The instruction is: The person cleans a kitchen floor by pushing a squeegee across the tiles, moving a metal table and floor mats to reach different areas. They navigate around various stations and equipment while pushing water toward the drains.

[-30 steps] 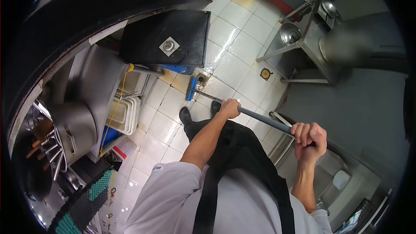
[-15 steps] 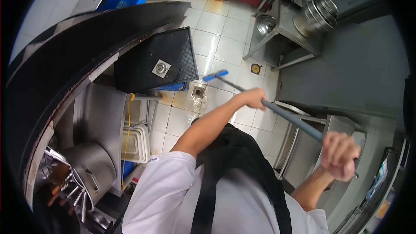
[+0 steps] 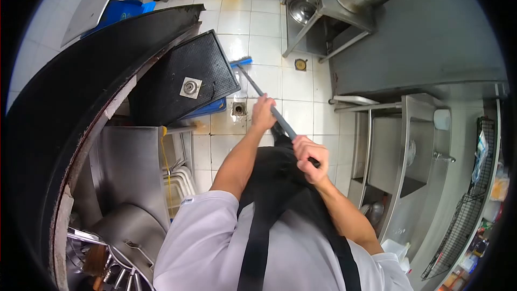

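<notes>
A long-handled floor brush slants away from me, with its blue head on the wet white tiles beside a large black tray. My left hand is wrapped round the middle of the grey handle. Closer to my body, my right hand grips the handle's end, whose black tip sticks out of the fist. Just left of the handle is a square floor drain without its cover. On the black tray lies a square metal drain piece.
To the left are a curved black counter edge, a steel table and a big pot. A steel sink runs along the right. Ahead stands a metal rack with pots; a round yellowish floor cover lies near its legs.
My right hand has come in from the far right towards my body, and the handle is now steeper. The brush head has moved farther off, up to the tray's edge. The view has turned right.
</notes>
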Demonstrator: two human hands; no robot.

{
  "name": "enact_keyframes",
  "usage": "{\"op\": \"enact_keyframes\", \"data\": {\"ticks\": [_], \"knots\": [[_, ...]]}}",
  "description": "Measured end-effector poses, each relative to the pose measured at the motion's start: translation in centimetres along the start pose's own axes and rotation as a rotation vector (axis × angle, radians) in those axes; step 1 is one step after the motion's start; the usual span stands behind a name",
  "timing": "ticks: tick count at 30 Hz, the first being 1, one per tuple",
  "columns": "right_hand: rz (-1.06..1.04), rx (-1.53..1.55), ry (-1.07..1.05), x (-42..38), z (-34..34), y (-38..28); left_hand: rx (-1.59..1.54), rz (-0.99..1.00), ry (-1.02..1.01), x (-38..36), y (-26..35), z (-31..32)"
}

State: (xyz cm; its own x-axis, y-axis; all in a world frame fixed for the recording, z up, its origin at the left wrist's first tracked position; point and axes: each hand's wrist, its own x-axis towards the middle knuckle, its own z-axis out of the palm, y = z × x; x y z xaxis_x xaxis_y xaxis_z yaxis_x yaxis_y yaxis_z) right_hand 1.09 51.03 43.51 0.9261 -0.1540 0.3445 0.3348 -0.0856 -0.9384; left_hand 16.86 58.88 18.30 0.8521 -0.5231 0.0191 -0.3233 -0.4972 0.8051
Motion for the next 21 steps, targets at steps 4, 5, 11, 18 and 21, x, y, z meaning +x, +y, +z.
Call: {"op": "enact_keyframes", "data": {"ticks": [4, 5, 11, 18, 21], "knots": [[0.054, 0.016, 0.133, -2.3, 0.6, -5.0, -0.040, 0.022, -0.129, -4.1, 3.8, -0.1], [0.070, 0.039, 0.159, -3.0, 0.8, -5.8, -0.039, 0.054, -0.131, -5.4, 4.3, -0.5], [0.174, 0.080, 0.189, -4.9, 2.6, -10.8, 0.059, 0.010, -0.329, -9.4, 5.5, -3.0], [0.036, 0.099, 0.406, -4.5, 1.5, -16.1, 0.097, 0.198, -0.411, -7.5, 12.3, -5.5], [-0.047, 0.054, 0.454, -3.4, 0.7, -15.0, 0.033, 0.236, -0.328, -3.8, 12.7, -2.9]]}}
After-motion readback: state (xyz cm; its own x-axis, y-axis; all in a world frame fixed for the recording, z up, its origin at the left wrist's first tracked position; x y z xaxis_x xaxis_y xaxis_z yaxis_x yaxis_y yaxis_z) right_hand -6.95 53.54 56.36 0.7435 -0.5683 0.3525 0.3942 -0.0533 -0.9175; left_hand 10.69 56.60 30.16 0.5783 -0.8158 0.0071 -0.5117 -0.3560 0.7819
